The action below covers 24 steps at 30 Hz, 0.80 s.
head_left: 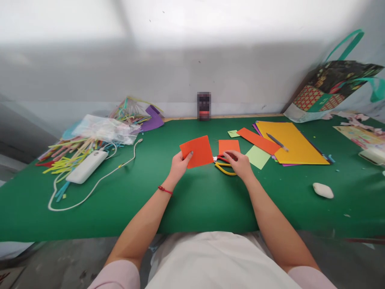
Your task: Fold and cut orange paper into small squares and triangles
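Note:
My left hand (pixel 179 163) pinches a square sheet of orange paper (pixel 198 151) by its left edge, thumb on top. The sheet is held tilted over the green table. My right hand (pixel 240 162) has its fingers closed at the red handle of a pair of scissors (pixel 226 172); the other handle is yellow. The blades lie mostly out of sight around the orange sheet's right edge. Just behind the right hand, a smaller orange paper square (pixel 229 145) lies on the table. Beside it are a light green paper square (pixel 258 156) and an orange paper strip (pixel 258 141).
At right lie stacked coloured sheets (pixel 294 140) with a grey pen (pixel 277 142) on top, and a white case (pixel 323 190). A patterned bag (pixel 327 94) leans behind. At left sit a white power bank (pixel 87 166) with a cable (pixel 96 188), and paper strips under plastic (pixel 105 128).

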Available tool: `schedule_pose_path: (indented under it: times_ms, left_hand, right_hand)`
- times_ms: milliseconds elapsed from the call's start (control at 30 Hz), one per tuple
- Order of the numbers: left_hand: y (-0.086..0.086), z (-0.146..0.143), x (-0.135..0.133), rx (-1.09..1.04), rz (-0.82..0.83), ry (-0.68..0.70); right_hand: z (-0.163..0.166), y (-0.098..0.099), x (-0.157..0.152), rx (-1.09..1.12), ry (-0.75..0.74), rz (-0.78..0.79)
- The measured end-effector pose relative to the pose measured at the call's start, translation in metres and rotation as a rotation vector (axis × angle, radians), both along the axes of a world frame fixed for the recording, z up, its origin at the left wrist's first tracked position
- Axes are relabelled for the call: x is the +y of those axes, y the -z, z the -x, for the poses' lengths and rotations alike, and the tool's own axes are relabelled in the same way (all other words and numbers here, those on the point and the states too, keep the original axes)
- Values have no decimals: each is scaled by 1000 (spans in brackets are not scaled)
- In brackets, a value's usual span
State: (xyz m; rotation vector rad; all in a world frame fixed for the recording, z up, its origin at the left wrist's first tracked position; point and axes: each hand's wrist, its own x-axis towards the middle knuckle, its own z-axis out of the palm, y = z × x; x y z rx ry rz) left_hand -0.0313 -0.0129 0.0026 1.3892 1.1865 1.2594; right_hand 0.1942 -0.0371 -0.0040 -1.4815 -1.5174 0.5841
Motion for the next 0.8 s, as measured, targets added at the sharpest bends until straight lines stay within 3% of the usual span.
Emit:
schedule_pose_path:
  times_ms: [100, 200, 333, 800]
  left_hand:
    - [4, -1, -1, 162, -48, 78]
    - [9, -3, 0, 265, -81, 186]
    - [14, -5, 3, 239, -33, 285]
    - [10, 4, 8, 366, 46, 340]
  right_hand:
    - [10, 3, -1, 191, -114, 56]
    - [18, 8, -2, 198, -217, 119]
    - [20, 13, -2, 168, -319, 78]
    - [19, 16, -1, 6, -331, 7]
